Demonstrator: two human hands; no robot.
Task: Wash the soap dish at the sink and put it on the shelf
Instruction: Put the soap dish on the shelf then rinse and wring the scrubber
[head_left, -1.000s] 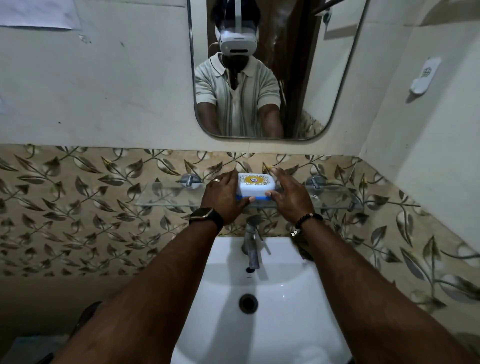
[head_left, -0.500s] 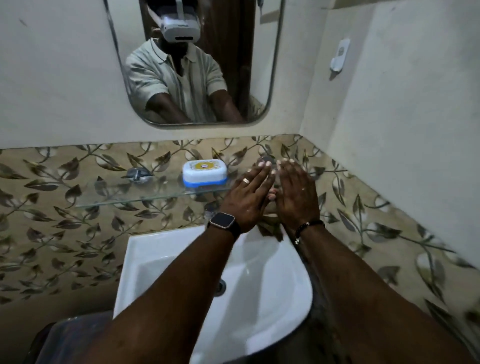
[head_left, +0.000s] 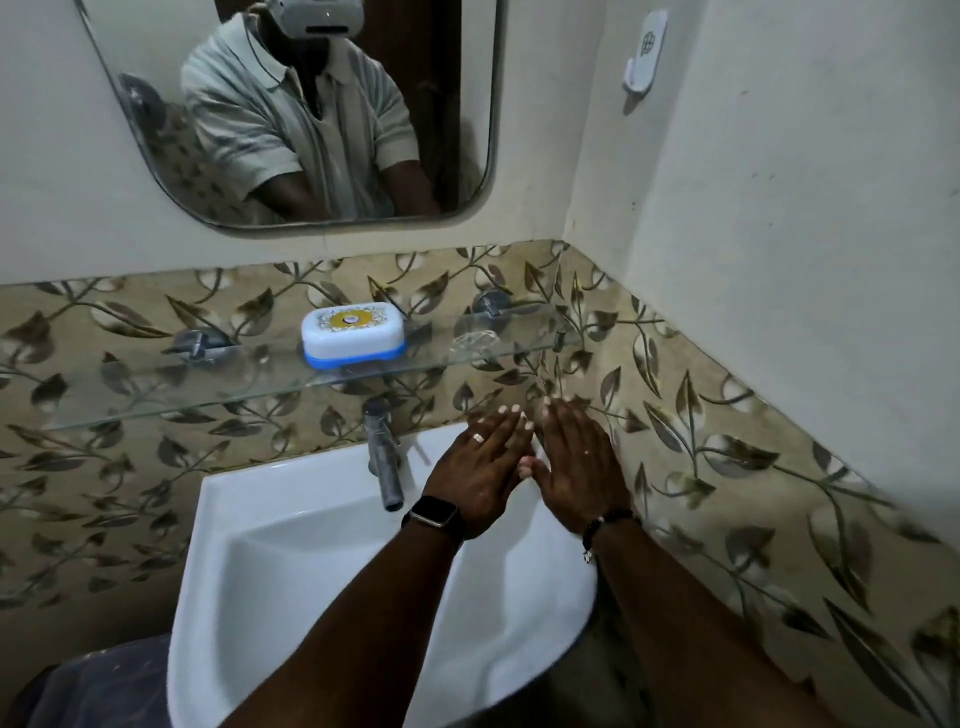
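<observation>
The soap dish (head_left: 354, 334), white lid with a yellow emblem over a blue base, rests closed on the glass shelf (head_left: 156, 387) above the tap. My left hand (head_left: 480, 465) and my right hand (head_left: 574, 462) hover side by side over the back right corner of the white sink (head_left: 291, 551), below the shelf and right of the tap (head_left: 383, 457). Both hands are flat, palms down, fingers stretched out, thumbs touching, holding nothing. Neither hand touches the soap dish.
A mirror (head_left: 291, 114) hangs above the shelf and reflects a person in a striped shirt. A white holder (head_left: 645, 52) is fixed high on the right wall. Leaf-patterned tiles line both walls. A dark bin edge (head_left: 98, 686) shows at the lower left.
Both hands let go of the soap dish, leaving it on the shelf, and dropped down to the right over the sink corner. The view has swung so the dish sits further left.
</observation>
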